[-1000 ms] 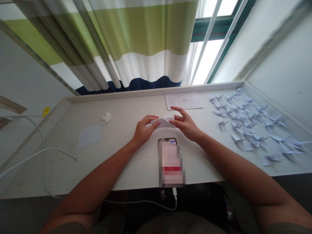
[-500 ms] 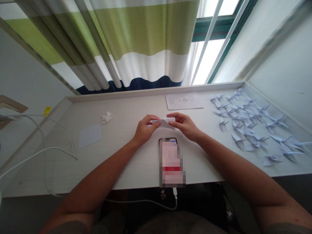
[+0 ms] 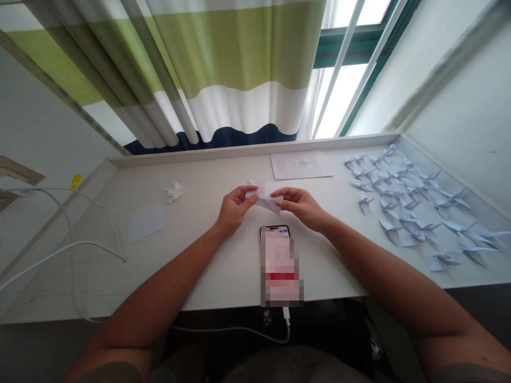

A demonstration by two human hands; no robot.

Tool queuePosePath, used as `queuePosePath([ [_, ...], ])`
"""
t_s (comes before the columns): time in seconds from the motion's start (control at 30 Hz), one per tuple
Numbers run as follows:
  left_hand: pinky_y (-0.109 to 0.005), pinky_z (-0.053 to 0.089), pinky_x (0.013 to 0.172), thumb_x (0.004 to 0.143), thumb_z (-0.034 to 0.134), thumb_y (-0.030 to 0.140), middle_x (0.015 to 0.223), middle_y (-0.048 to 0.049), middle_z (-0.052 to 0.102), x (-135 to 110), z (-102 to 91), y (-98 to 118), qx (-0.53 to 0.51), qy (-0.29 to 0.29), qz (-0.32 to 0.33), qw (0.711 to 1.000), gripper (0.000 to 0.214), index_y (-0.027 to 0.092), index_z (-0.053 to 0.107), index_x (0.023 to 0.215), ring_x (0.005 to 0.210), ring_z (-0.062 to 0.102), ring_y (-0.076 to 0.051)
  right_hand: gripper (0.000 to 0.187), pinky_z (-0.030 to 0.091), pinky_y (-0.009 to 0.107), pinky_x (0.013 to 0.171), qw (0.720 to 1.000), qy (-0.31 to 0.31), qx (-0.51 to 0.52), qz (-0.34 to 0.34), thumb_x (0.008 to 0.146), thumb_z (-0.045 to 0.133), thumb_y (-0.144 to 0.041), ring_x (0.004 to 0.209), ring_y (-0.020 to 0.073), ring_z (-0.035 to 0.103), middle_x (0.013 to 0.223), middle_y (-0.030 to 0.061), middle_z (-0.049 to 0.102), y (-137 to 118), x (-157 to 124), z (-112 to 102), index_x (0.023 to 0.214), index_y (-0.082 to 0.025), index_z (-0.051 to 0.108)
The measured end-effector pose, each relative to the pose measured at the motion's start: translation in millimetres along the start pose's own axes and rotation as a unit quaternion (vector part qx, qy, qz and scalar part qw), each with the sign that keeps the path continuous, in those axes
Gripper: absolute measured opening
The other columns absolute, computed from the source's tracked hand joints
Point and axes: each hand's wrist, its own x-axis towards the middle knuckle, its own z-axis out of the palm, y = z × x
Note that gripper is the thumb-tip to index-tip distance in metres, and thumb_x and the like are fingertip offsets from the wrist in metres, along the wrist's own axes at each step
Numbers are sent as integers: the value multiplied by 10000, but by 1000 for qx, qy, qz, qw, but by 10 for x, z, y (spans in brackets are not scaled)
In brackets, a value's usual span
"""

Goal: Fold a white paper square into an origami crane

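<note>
Since the earlier frame, the small folded white sheet of paper (image 3: pixel 266 190) is changing its shape between your hands: its flaps are now spreading wider, and one pointed corner is reaching toward the near side. You are keeping it above the pale wooden desk (image 3: pixel 207 266), just beyond the black-edged phone with a blurred pink screen (image 3: pixel 275 266). Your left hand (image 3: pixel 233 211) is pinching the left side, with the thumb pressing on top. Your right hand (image 3: pixel 301 207) is pinching the right side, with fingertips and thumb near to each other on the paper. The long axis of the paper is running left to right, from one grip to the other. The near corner is pointing to the near right, so your right hand is being nearer to it than your left.
</note>
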Motion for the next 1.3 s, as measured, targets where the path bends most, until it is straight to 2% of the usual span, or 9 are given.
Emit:
queuePosePath([
  [0.1, -290, 542, 835, 663, 981, 410, 958, -35, 779, 3, 0, 11, -31, -1, -36, 999, 441, 182, 793, 989, 857, 681, -150, 305, 565, 332, 800, 1000, -1, -1, 3, 816, 899, -385, 846, 157, 693, 977, 31, 794, 6, 0, -5, 1050, -217, 799],
  [0.27, -294, 543, 790, 702, 958, 387, 905, -17, 759, -18, 1, 24, -24, -32, -56, 998, 424, 191, 777, 1031, 806, 671, -148, 304, 576, 336, 813, 1000, 2, 7, 2, 823, 894, -376, 853, 160, 706, 988, 29, 795, 16, -3, -19, 1069, -227, 796],
  [0.37, -296, 542, 773, 718, 948, 377, 892, -14, 748, -28, 5, 24, -19, -39, -57, 997, 412, 194, 773, 1043, 785, 661, -146, 309, 588, 347, 835, 1000, 2, 13, 0, 831, 886, -369, 875, 167, 719, 1018, 35, 798, 11, -8, -20, 1091, -233, 791],
  [0.57, -279, 532, 807, 710, 949, 332, 1001, -27, 745, -14, -7, 17, -28, -26, -46, 998, 388, 196, 780, 1032, 897, 667, -155, 320, 589, 343, 826, 1000, -6, 13, 16, 815, 887, -345, 869, 161, 716, 1018, 30, 793, -1, -10, -10, 1095, -228, 784],
  [0.83, -272, 536, 778, 709, 949, 317, 944, -14, 745, -16, -5, 28, -34, -33, -59, 997, 388, 203, 778, 1038, 826, 656, -136, 332, 583, 344, 851, 1000, -11, 10, 7, 826, 879, -317, 877, 159, 710, 1048, 28, 777, -20, -23, 14, 1126, -237, 760],
  [1.13, -287, 550, 797, 710, 949, 326, 979, -21, 752, -12, -6, 25, -35, -36, -60, 997, 394, 202, 776, 1042, 850, 667, -147, 337, 579, 335, 807, 1000, -7, 9, 10, 850, 860, -374, 877, 160, 689, 1046, 27, 763, -3, -11, -6, 1138, -243, 744],
  [1.3, -304, 565, 804, 682, 967, 345, 966, -26, 761, -17, 4, 28, -43, -41, -68, 996, 406, 209, 781, 1016, 847, 683, -160, 344, 596, 362, 844, 1000, 4, 0, 0, 830, 879, -393, 918, 184, 708, 1048, 36, 767, 2, -8, 0, 1116, -245, 758],
])
